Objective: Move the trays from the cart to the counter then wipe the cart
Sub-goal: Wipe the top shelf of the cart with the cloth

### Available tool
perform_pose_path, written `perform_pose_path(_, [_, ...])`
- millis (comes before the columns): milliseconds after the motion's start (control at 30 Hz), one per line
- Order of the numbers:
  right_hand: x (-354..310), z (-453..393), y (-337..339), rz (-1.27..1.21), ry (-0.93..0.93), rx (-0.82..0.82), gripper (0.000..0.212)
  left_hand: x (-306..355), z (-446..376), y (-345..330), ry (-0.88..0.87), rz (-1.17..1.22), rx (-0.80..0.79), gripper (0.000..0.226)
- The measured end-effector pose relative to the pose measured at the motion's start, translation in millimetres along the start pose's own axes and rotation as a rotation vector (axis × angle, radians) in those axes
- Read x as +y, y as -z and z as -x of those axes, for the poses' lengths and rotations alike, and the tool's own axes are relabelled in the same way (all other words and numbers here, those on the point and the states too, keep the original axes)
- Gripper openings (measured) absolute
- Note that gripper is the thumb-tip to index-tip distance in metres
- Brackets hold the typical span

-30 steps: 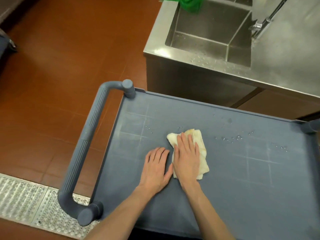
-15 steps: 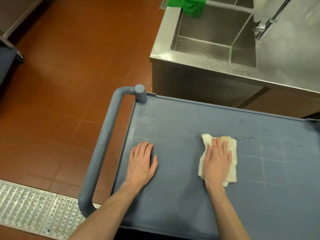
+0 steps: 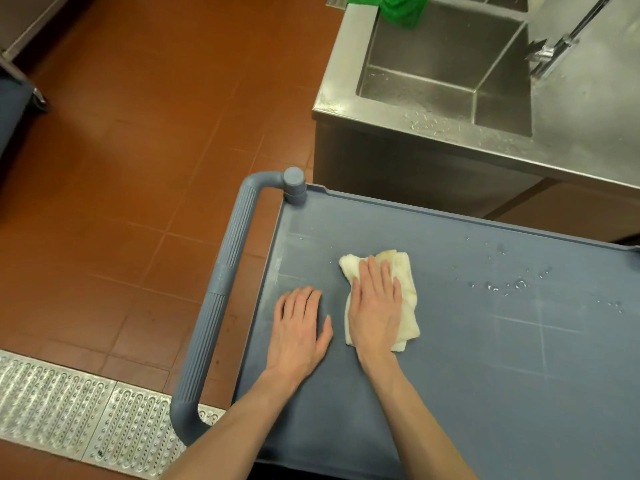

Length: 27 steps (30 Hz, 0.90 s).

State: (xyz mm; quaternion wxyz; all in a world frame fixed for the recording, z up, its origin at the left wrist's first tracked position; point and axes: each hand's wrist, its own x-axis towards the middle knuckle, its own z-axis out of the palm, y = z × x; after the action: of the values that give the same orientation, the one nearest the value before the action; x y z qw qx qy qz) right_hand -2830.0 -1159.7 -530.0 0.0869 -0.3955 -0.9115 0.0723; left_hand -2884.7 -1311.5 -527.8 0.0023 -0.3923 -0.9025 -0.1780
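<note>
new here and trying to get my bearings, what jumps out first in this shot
The right hand presses flat on a cream cloth near the middle of the grey cart top, with the left hand flat beside it. Water droplets glisten to the right, and a green rag hangs over the steel sink beyond.

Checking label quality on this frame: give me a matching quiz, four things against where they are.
Things:
1. white cloth
2. green cloth
3. left hand
4. water droplets

Places:
A. draped on the sink's far rim
B. flat on the bare cart top, near the handle
C. under the right hand
D. on the cart top, right of the hands

Pairs: 1-C, 2-A, 3-B, 4-D
</note>
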Motion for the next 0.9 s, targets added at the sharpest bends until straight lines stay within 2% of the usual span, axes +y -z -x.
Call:
perform_pose_path(200, [-42, -1, -6, 0.006, 0.170, -0.089, 0.049, 0, 1, -1, 0.019, 0.068, 0.082, 0.035])
perform_pose_path(333, [-39, -1, -6, 0.012, 0.216, -0.095, 0.048, -1, 1, -1, 0.053, 0.140, 0.110, 0.034])
perform_pose_path(533, [-16, -3, 0, -0.051, 0.072, -0.030, 0.048, -6, 3, 1, 0.060, 0.194, 0.080, 0.037])
perform_pose_path(733, [32, -8, 13, -0.033, -0.174, 0.017, 0.047, -6, 2, 2, 0.113, 0.226, 0.102, 0.039])
perform_pose_path(900, [28, -8, 8, -0.018, -0.141, 0.019, 0.046, -5, 3, 3, 0.118, 0.241, 0.107, 0.042])
